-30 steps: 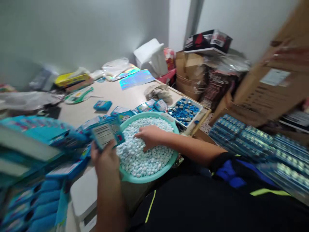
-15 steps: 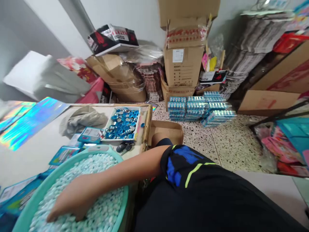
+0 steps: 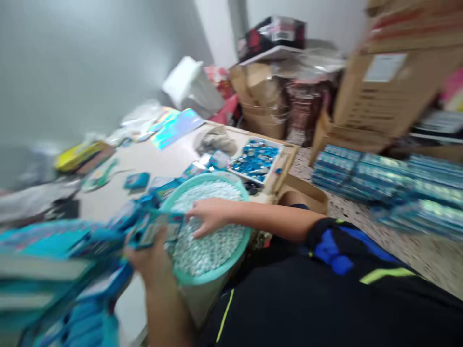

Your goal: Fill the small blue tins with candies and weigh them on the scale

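Note:
My left hand (image 3: 150,260), blurred by motion, is closed around a small blue packet (image 3: 155,229) with a pale printed panel, at the left rim of a mint-green basin (image 3: 248,236). Small white and pale-green pellets (image 3: 206,253) fill the basin. Over the pellets reaches my right hand (image 3: 211,214), with thumb and forefinger apart and the fingertips close to the packet's right side. I cannot make out any pellet between those fingers. More blue packets (image 3: 87,284) are heaped at the lower left, smeared by motion.
Behind the basin stands a white tray (image 3: 280,154) of blue and silver caps, beside a crumpled beige cloth (image 3: 217,140). Shiny holographic sheets (image 3: 179,129) lie on the table (image 3: 155,161). Wrapped blue stacks (image 3: 365,173) and a cardboard box (image 3: 379,96) are on the floor at right.
The view has swung left, bringing my left hand with the packet and the heaped packets into sight. My right hand has risen from among the pellets to beside the packet.

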`<state>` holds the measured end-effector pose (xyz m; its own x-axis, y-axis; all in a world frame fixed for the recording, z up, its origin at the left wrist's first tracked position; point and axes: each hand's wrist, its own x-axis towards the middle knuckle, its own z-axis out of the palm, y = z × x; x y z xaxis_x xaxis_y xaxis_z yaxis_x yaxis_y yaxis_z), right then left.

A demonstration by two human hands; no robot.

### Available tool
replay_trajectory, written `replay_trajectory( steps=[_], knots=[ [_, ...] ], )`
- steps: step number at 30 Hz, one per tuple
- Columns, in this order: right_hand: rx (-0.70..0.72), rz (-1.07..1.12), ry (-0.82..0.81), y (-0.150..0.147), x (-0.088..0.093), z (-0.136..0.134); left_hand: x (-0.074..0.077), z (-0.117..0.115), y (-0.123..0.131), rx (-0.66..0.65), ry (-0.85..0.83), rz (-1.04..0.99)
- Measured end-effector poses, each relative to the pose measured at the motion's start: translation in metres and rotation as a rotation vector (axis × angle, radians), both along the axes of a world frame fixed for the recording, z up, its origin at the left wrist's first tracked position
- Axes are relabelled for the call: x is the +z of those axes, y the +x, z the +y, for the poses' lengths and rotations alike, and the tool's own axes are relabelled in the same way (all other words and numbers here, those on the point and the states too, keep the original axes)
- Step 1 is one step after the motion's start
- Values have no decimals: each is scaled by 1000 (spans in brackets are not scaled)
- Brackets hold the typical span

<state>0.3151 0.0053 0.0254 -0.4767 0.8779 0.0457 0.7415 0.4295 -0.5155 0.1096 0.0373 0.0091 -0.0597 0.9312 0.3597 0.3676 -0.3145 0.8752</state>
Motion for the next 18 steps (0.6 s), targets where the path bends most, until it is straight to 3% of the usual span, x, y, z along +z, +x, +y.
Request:
replay_trajectory(
  steps=[4, 12, 18],
  knots=[
    [-57, -36, 9, -18, -9, -16, -14, -2, -12, 129, -5, -93],
    [-67, -167, -21, -33, -18, -12, -13, -3, -10, -21, -13, -236],
    [61, -173, 29, -30, -16, -1, -16, -5, -12, -25, 75, -167]
  ],
)
